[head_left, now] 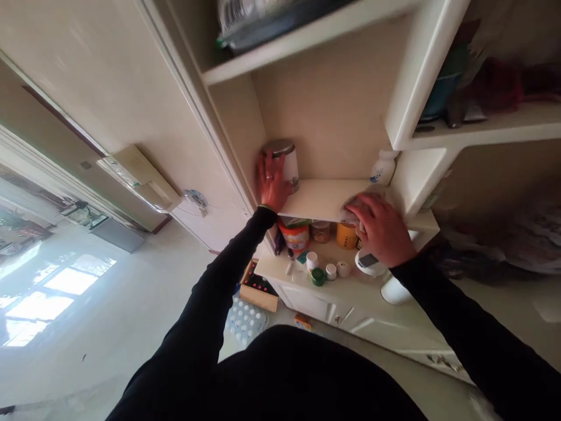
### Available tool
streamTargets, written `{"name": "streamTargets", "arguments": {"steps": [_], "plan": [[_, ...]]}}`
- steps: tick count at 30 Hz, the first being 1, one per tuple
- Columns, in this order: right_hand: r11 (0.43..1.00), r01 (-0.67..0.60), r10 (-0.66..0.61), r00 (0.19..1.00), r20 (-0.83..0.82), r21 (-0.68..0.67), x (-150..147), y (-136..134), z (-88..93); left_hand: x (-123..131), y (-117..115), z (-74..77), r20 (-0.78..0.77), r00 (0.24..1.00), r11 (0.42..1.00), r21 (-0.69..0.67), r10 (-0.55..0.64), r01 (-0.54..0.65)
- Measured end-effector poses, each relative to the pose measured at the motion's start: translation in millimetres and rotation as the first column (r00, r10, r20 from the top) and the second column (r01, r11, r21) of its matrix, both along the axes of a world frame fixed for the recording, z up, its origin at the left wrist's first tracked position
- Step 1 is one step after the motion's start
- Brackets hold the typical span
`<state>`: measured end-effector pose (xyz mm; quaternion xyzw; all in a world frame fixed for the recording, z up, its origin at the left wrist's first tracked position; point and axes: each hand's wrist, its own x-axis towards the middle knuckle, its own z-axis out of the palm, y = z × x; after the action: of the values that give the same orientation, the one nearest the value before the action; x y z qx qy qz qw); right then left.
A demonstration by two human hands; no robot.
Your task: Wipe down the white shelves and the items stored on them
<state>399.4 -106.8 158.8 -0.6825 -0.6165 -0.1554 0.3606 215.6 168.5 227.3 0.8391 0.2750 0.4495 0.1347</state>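
L hand point(274, 186) on can point(291, 168), R hand point(382, 229) w/ blurry wad point(349, 213), white shelf point(316, 197)

Cardboard box point(259, 299) beside bottle pack point(246, 319)

Two hands are seen, one left hand point(275, 186) and one right hand point(382, 227), with one greyish cloth point(347, 215) under the latter. On the shelf point(318, 197), one canister point(291, 166) and one vase point(384, 168) are counted. On the tabletop point(280, 266) below, one red-orange tub point(296, 238), one yellow container point(346, 237), one green-lidded jar point(318, 277) and three small white containers point(311, 259) are found. The bottles in the one carton point(260, 299) cannot be counted.
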Motion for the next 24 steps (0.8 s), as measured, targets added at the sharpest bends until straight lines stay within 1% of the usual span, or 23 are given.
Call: {"name": "streamTargets", "arguments": {"steps": [3, 6, 9, 11, 13, 14, 15, 17, 18, 19, 20, 21, 23, 24], "plan": [[0.993, -0.030, 0.031, 0.999, 0.014, -0.115, 7, -2, 1.7, 5, 9, -4.5, 0.002, 1.000, 1.000, -0.001, -0.021, 0.021], [0.977, -0.070, 0.073, 0.997, 0.006, -0.199, 14, -6, 10.8, 14, 23, -11.0, -0.063, 0.997, 0.998, 0.050, -0.036, 0.039], [0.956, -0.076, 0.082, 0.997, 0.009, -0.283, 21, -8, 20.9, 21, 33, -15.7, -0.041, 0.998, 0.995, 0.088, -0.039, 0.043], [0.942, -0.059, 0.077, 0.996, 0.042, -0.330, 25, -7, 26.2, 20, 31, -19.1, 0.024, 0.998, 0.991, 0.121, -0.062, 0.059], [0.935, -0.051, 0.085, 0.993, 0.081, -0.350, 29, -6, 29.6, 12, 16, -27.6, 0.095, 0.990, 0.983, 0.162, -0.103, 0.087], [0.933, -0.053, 0.092, 0.991, 0.093, -0.355, 31, -5, 30.8, 7, 2, -35.3, 0.125, 0.983, 0.977, 0.181, -0.135, 0.111], [0.931, -0.057, 0.099, 0.990, 0.100, -0.360, 33, -4, 31.6, 0, -15, -45.9, 0.125, 0.974, 0.970, 0.181, -0.188, 0.164], [0.923, -0.066, 0.108, 0.990, 0.091, -0.378, 36, -2, 33.1, -11, -58, -75.5, 0.083, 0.937, 0.929, 0.190, -0.339, 0.319], [0.919, -0.070, 0.108, 0.991, 0.077, -0.388, 37, -2, 33.8, -15, -83, -93.6, 0.046, 0.896, 0.885, 0.189, -0.441, 0.425], [0.915, -0.075, 0.107, 0.992, 0.060, -0.396, 38, -1, 34.6, -16, -109, -113.0, 0.014, 0.835, 0.825, 0.169, -0.550, 0.540], [0.914, -0.079, 0.104, 0.994, 0.041, -0.397, 37, -1, 35.4, -15, -135, -132.9, -0.010, 0.764, 0.756, 0.130, -0.645, 0.641], [0.916, -0.082, 0.098, 0.995, 0.019, -0.392, 37, -1, 36.0, -12, -161, -152.3, -0.023, 0.710, 0.708, 0.059, -0.703, 0.703], [0.924, -0.083, 0.083, 0.996, -0.017, -0.372, 34, -2, 36.4, 1, -206, -186.3, -0.046, 0.654, 0.654, -0.127, -0.755, 0.746], [0.929, -0.079, 0.076, 0.997, -0.022, -0.361, 33, -2, 36.0, 10, -225, -199.7, -0.050, 0.646, 0.642, -0.195, -0.762, 0.742]]}}
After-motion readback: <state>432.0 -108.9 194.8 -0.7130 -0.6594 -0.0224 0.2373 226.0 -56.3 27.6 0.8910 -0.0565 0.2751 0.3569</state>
